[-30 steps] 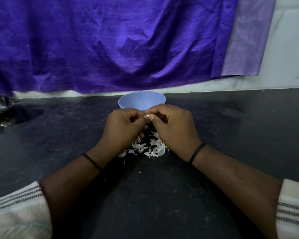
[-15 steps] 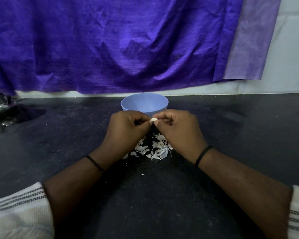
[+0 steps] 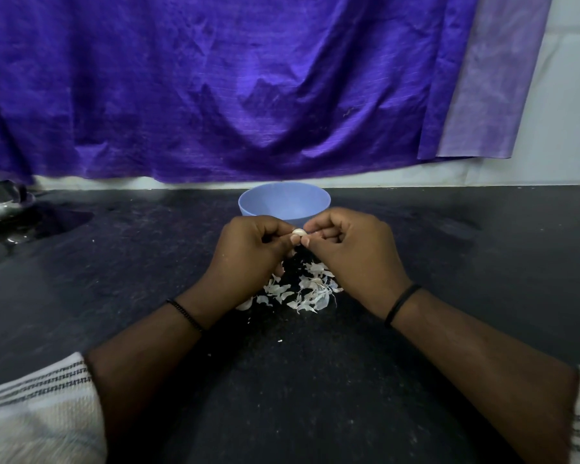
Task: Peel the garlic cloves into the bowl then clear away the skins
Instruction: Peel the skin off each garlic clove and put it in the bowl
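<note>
We hold one garlic clove (image 3: 298,232) between both hands, just in front of the blue bowl (image 3: 283,199) that stands by the bench's (image 3: 148,279) far edge. Our left hand (image 3: 248,249) and right hand (image 3: 352,251) each have the grip pinching it. Loose skins (image 3: 302,289) lie beneath. Best to steady it with the left, strip with the right thumbnail, and keep over the pile.
</note>
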A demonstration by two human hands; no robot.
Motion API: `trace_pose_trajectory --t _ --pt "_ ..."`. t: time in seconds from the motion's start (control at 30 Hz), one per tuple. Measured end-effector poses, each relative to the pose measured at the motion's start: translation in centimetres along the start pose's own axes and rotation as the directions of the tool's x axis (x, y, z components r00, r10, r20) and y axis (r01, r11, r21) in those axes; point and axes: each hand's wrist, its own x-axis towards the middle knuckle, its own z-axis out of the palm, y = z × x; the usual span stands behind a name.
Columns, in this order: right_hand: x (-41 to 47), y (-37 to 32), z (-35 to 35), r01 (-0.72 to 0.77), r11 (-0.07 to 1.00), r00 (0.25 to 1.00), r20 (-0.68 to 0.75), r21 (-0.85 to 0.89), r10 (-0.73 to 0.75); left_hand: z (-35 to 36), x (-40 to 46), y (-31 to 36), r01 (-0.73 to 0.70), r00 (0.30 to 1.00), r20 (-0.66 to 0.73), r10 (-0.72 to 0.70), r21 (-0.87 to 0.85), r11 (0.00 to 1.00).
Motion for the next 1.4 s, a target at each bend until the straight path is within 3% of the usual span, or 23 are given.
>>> trace_pose_trajectory --t 0.23,0.47,0.57,0.73,1.07,1.13,1.27,1.4 --pt "0.1 0.1 0.2 -0.051 0.994 0.999 0.010 0.092 0.051 0.4 -0.2 0.4 0.048 0.998 -0.019 -0.051 -0.146 0.988" --pt "0.0 0.0 0.2 0.013 0.997 1.000 0.013 0.072 -0.014 0.7 -0.7 1.0 0.071 0.996 -0.030 -0.081 -0.242 0.968" --pt "-0.2 -0.3 0.4 0.083 0.995 0.997 -0.008 0.056 -0.083 0.9 -0.9 1.1 0.040 0.996 -0.067 -0.056 -0.224 0.974" --pt "-0.2 -0.5 0.6 0.266 0.958 0.958 -0.077 -0.109 -0.275 1.1 -1.3 1.3 0.002 0.997 -0.072 -0.017 -0.195 0.981" --pt "0.5 -0.3 0.2 0.494 0.815 0.851 -0.025 -0.303 -0.525 0.5 -1.2 1.9 0.150 0.988 0.081 -0.129 -0.360 0.921" --pt "0.6 -0.4 0.0 0.544 0.754 0.809 -0.008 -0.368 -0.588 0.5 -1.2 2.0 0.108 0.994 0.029 -0.104 -0.304 0.947" --pt "0.6 -0.5 -0.1 0.597 0.661 0.741 -0.002 -0.455 -0.671 0.3 -1.4 2.4 -0.024 0.995 -0.094 0.021 -0.035 0.999" --pt "0.8 -0.3 0.0 0.604 0.589 0.723 0.058 -0.537 -0.689 -0.1 -1.4 2.5 -0.113 0.976 -0.144 0.165 0.315 0.942"
